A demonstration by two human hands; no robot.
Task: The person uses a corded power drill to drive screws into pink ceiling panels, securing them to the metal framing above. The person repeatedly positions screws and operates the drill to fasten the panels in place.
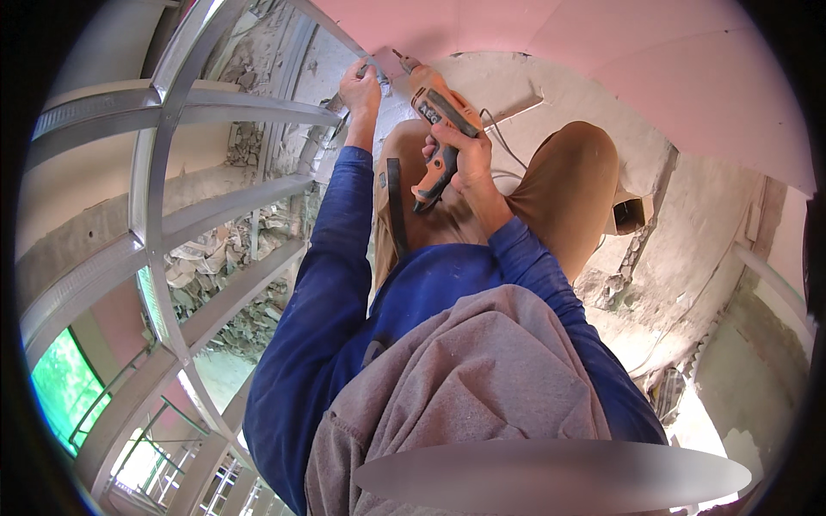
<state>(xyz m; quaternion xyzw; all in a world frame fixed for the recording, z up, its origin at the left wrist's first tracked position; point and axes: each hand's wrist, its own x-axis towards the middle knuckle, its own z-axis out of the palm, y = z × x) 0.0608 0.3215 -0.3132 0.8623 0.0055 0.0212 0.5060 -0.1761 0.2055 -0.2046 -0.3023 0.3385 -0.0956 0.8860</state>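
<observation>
My right hand is wrapped round the grip of an orange and black screw gun. The tool's bit points up and left, close to the lower edge of a pink plasterboard sheet. Beside the bit, on its left, my left hand is closed at the board's left corner, next to a metal profile. A small dark bit shows at its fingertips, but what it holds is too small to make out. Both arms reach forward past my bent knees.
A frame of metal studs rises along my left. Behind it lies a heap of rubble. A cable runs from near the tool across the rough floor. An open-ended box profile lies right of my knee, and a pipe is at far right.
</observation>
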